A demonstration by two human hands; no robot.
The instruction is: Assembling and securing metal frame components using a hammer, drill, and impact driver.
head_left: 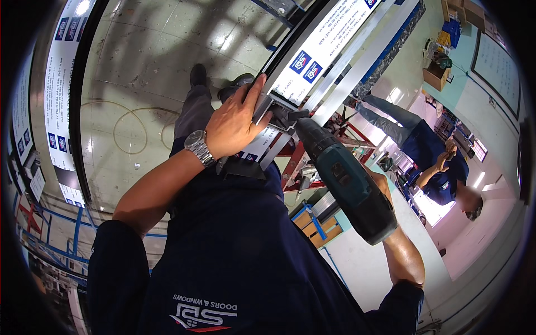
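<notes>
My left hand (233, 124), with a metal-band watch on the wrist, grips the end of a metal profile frame (272, 107). Its fingers lie over the edge and the thumb presses near the corner. Printed white protective film (318, 50) covers the profile's face. My right hand (381, 183) is wrapped round a teal and black power drill (341, 173), whose body hides most of the fingers. The drill's chuck end reaches the frame corner just right of my left thumb; whether the bit touches the metal cannot be made out.
Film-covered profiles (58, 100) stand at the left, above blue racks (72, 229). A loose thin hose (115, 131) lies on the tiled floor. Red metal framework (357, 139) stands beyond the drill. At the right, another person (432, 151) holds a small object; a cardboard box (435, 75) sits farther back.
</notes>
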